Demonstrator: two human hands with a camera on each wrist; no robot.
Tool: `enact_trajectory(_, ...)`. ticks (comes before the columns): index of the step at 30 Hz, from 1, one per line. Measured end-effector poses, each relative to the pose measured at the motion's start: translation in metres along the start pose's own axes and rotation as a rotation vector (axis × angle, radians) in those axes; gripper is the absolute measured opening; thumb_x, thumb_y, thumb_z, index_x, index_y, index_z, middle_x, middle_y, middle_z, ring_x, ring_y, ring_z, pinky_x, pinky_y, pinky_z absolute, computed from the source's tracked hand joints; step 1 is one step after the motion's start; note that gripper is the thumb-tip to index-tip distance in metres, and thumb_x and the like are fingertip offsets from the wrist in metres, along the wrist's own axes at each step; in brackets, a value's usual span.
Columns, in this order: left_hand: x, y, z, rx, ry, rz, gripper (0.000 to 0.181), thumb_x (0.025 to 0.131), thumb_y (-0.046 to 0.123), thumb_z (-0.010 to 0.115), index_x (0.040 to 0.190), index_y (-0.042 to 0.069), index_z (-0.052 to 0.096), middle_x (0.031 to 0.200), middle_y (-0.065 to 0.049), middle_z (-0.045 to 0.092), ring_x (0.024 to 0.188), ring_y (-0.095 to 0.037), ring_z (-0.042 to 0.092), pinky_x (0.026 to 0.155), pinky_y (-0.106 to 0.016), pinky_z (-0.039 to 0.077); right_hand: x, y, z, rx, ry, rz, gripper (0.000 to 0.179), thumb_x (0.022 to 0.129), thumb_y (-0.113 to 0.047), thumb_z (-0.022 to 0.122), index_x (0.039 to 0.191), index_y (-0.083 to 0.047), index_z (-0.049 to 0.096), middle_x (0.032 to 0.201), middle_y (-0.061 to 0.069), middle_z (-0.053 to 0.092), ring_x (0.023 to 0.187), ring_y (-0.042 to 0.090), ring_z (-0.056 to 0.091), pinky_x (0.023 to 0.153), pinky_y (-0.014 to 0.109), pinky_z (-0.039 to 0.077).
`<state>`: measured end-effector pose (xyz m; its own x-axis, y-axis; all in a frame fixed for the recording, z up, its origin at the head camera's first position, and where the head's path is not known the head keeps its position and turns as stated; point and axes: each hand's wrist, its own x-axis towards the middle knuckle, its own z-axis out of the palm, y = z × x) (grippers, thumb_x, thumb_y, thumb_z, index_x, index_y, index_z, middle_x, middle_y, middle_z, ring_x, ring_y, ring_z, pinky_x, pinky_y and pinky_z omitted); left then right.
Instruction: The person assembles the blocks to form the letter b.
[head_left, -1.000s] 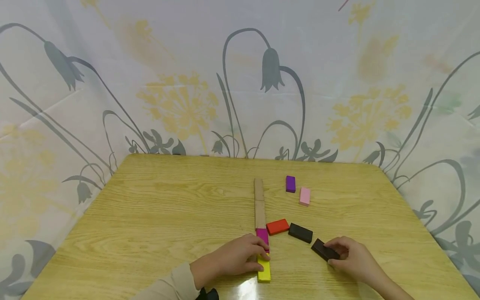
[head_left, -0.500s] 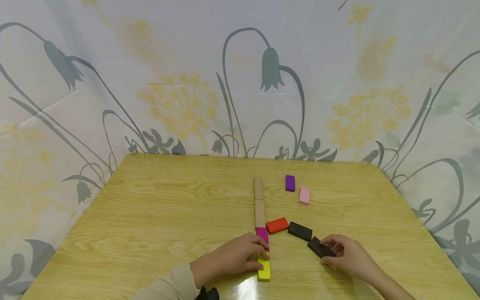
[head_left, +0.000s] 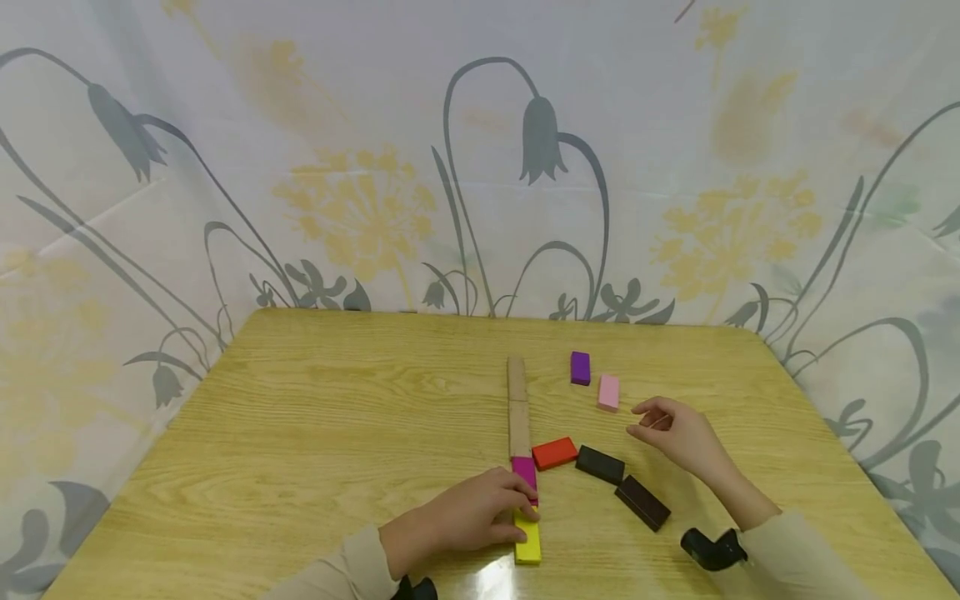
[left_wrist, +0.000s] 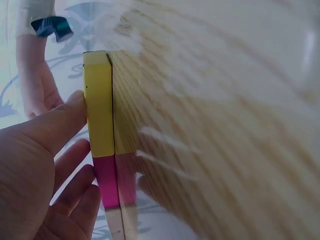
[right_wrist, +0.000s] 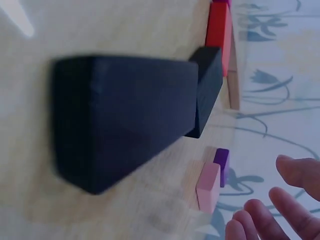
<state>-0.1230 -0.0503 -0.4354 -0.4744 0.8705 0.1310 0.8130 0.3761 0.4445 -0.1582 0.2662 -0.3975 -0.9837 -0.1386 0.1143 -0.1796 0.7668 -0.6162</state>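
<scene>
My left hand [head_left: 472, 510] rests on a yellow block [head_left: 528, 546] and the magenta block [head_left: 525, 473] touching its far end. In the left wrist view the thumb touches the yellow block [left_wrist: 99, 110], with the other fingers beside the magenta one [left_wrist: 106, 181]. My right hand [head_left: 678, 433] hangs over the table with nothing in it, fingers loosely bent. It is just right of a pink block [head_left: 609, 392], with a purple block [head_left: 581, 367] farther back. Below it a black block [head_left: 642, 503] lies slantwise, its upper corner at another black block [head_left: 600, 464].
Two tan wooden blocks [head_left: 518, 408] continue the straight row beyond the magenta one. A red block [head_left: 555, 453] branches right from that row and meets the black pair, forming a curve. Behind the wooden table [head_left: 337, 400] stands a flower-printed cloth [head_left: 375, 125].
My right hand slid the nearer black block left against the other black one, let go of it, and moved up towards the pink block. The left hand has stayed in place.
</scene>
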Motion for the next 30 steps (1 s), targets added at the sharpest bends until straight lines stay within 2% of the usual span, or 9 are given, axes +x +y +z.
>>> enact_trajectory(6, 0.000, 0.000, 0.001, 0.007, 0.006, 0.001, 0.021, 0.090, 0.026, 0.063, 0.107, 0.016, 0.068, 0.121, 0.003, 0.055, 0.111, -0.009, 0.048, 0.095, -0.018, 0.037, 0.034, 0.002, 0.006, 0.011, 0.003, 0.032, 0.032, 0.083, -0.020, 0.071, 0.103, 0.004, 0.063, 0.080, 0.005, 0.061, 0.075, 0.023, 0.058, 0.059, 0.032, 0.046)
enact_trajectory(11, 0.000, 0.000, 0.000, 0.009, 0.004, -0.007, 0.021, 0.090, 0.027, 0.063, 0.107, 0.016, 0.068, 0.121, 0.003, 0.055, 0.111, -0.009, 0.048, 0.095, -0.018, 0.037, 0.058, 0.008, 0.012, 0.024, -0.036, 0.139, 0.043, 0.083, -0.027, 0.070, 0.108, 0.007, 0.060, 0.089, 0.014, 0.061, 0.079, 0.027, 0.056, 0.062, 0.034, 0.046)
enact_trajectory(17, 0.000, 0.001, -0.001, 0.003, 0.003, -0.006, 0.021, 0.089, 0.026, 0.064, 0.107, 0.015, 0.068, 0.121, 0.003, 0.055, 0.111, -0.009, 0.048, 0.095, -0.018, 0.037, 0.075, 0.016, 0.017, -0.001, -0.091, 0.252, 0.056, 0.081, -0.034, 0.071, 0.111, 0.011, 0.057, 0.104, 0.026, 0.058, 0.091, 0.036, 0.055, 0.073, 0.043, 0.048)
enact_trajectory(23, -0.001, 0.000, 0.001, 0.002, 0.002, -0.004, 0.021, 0.089, 0.026, 0.063, 0.107, 0.015, 0.068, 0.121, 0.003, 0.055, 0.111, -0.009, 0.048, 0.095, -0.017, 0.036, 0.082, 0.015, 0.018, -0.044, -0.174, 0.241, 0.055, 0.080, -0.026, 0.071, 0.113, 0.015, 0.054, 0.108, 0.030, 0.057, 0.097, 0.041, 0.054, 0.081, 0.047, 0.046)
enact_trajectory(27, -0.001, -0.001, 0.001, 0.006, 0.009, -0.005, 0.021, 0.090, 0.026, 0.063, 0.107, 0.016, 0.068, 0.121, 0.003, 0.055, 0.111, -0.009, 0.048, 0.095, -0.017, 0.036, 0.084, 0.012, 0.018, -0.010, -0.218, 0.198, 0.044, 0.077, -0.012, 0.068, 0.111, 0.014, 0.056, 0.097, 0.024, 0.061, 0.085, 0.031, 0.057, 0.073, 0.040, 0.049)
enact_trajectory(30, -0.001, -0.001, 0.001, 0.005, 0.011, -0.005, 0.021, 0.090, 0.026, 0.063, 0.107, 0.015, 0.068, 0.121, 0.003, 0.055, 0.111, -0.009, 0.048, 0.095, -0.018, 0.036, 0.084, 0.014, 0.017, -0.026, -0.224, 0.147, 0.041, 0.074, -0.009, 0.069, 0.107, 0.012, 0.059, 0.090, 0.019, 0.060, 0.080, 0.028, 0.055, 0.068, 0.037, 0.048)
